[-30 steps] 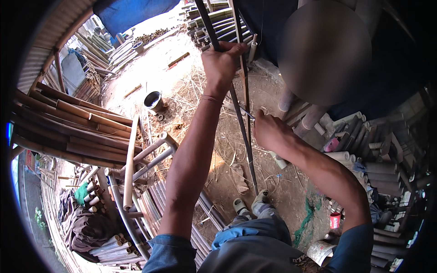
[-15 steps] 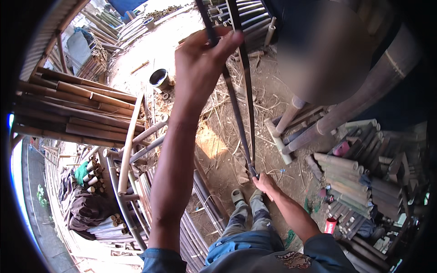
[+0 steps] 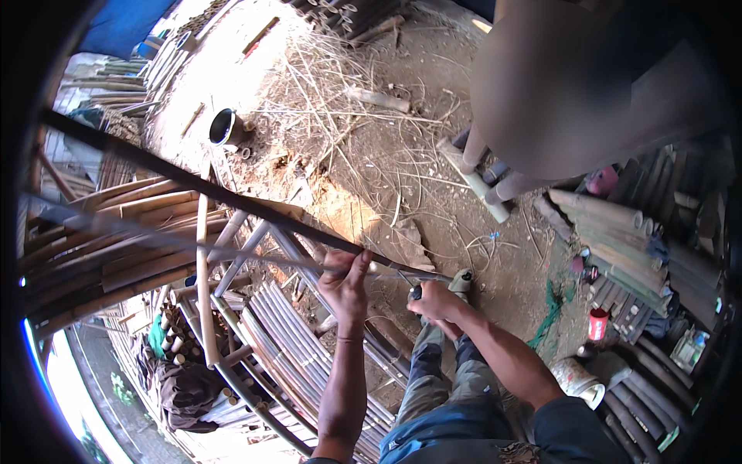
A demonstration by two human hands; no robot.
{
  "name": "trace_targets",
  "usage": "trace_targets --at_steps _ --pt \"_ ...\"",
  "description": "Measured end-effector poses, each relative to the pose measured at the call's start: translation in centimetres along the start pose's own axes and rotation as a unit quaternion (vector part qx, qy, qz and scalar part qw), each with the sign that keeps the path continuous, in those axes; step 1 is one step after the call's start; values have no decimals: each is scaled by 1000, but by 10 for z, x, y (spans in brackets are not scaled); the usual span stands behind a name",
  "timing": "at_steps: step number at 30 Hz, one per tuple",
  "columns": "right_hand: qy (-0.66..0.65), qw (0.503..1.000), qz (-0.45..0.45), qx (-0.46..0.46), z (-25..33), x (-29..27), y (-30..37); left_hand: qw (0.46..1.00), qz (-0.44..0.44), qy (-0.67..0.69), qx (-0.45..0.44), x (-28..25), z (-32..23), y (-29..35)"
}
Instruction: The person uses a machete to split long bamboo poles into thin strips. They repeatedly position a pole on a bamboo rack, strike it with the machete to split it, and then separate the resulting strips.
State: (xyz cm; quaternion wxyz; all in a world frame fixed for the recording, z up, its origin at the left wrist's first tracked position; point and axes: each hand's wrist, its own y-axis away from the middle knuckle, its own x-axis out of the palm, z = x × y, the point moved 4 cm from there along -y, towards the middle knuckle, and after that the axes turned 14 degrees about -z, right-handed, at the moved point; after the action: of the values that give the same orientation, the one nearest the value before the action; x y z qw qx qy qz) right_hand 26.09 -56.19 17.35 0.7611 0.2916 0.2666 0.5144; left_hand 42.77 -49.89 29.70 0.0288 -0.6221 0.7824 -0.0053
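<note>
My left hand (image 3: pixel 345 284) is closed around long split bamboo, its thumb pointing up. A dark bamboo strip (image 3: pixel 209 188) slants from the upper left past this hand to near my feet. Below it runs a paler, motion-blurred strip (image 3: pixel 166 241); the two draw together toward my right hand (image 3: pixel 437 301). That hand is closed on the dark handle of a knife (image 3: pixel 416 293), whose thin blade reaches up to the strips. How deep the blade sits between them cannot be made out.
Bamboo frames and poles (image 3: pixel 290 348) stand at lower left. A black bucket (image 3: pixel 226 127) sits beyond, near scattered shavings (image 3: pixel 332 100). Cut bamboo (image 3: pixel 610 220), a red container (image 3: pixel 597 323) and a white bucket (image 3: pixel 578 383) lie right. A blurred round shape covers the upper right.
My left hand has come down and closer to my right hand. The strips have swung from nearly upright to slanting leftward. The view has turned and shifted too.
</note>
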Motion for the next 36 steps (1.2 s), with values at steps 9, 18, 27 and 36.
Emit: trace_targets --at_steps 9,18,27,36 --pt "224 959 -172 -16 -73 2 -13 992 44 73 -96 -6 20 -2" --pt "177 980 -87 -5 -115 10 -33 991 -16 95 -95 2 19 -5" --pt "235 956 -111 133 -296 12 -142 990 -12 128 -62 -31 25 -6" --pt "-350 858 92 364 -353 58 -134 990 74 117 3 -68 24 -7"
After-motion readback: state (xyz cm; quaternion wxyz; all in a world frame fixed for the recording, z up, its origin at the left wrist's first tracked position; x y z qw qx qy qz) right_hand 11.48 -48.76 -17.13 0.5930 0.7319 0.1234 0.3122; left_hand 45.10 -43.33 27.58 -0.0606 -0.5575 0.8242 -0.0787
